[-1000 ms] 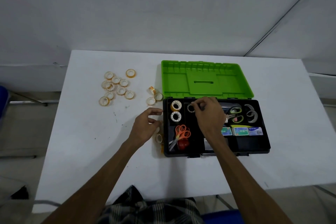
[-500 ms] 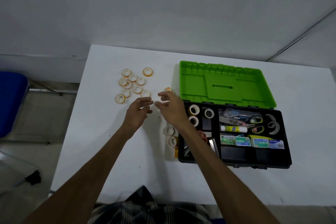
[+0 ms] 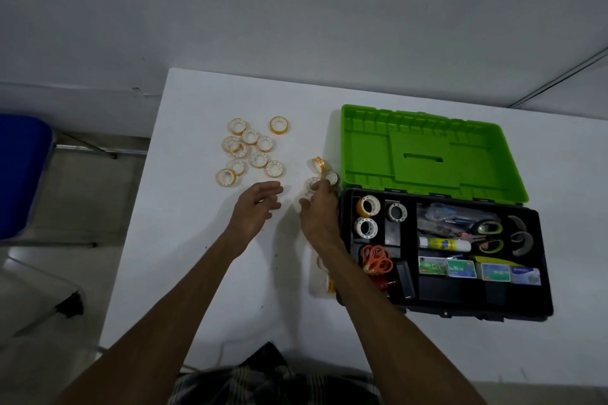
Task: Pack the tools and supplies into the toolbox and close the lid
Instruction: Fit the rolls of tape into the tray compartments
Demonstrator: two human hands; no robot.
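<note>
The toolbox (image 3: pixel 544 276) has a black base, and its green lid (image 3: pixel 368 154) lies open behind it. Inside are three tape rolls (image 3: pixel 366 227), orange scissors (image 3: pixel 378 261), green scissors (image 3: pixel 487 233), a glue stick (image 3: pixel 444 243) and small boxes (image 3: pixel 460 268). Three loose rolls sit just left of the lid; my right hand (image 3: pixel 320 214) has its fingertips on the nearest one (image 3: pixel 311 183), thumb apart. My left hand (image 3: pixel 255 210) hovers open beside it. A cluster of several tape rolls (image 3: pixel 250 151) lies further left. More rolls (image 3: pixel 325 276) are partly hidden under my right forearm.
The white table (image 3: pixel 197 273) ends close to the left of the roll cluster. A blue chair (image 3: pixel 19 174) stands on the floor to the left. A grey wall runs behind the table.
My right hand left the toolbox and moved left to the loose rolls beside the lid. My left hand shifted up towards the roll cluster. The camera view swung left.
</note>
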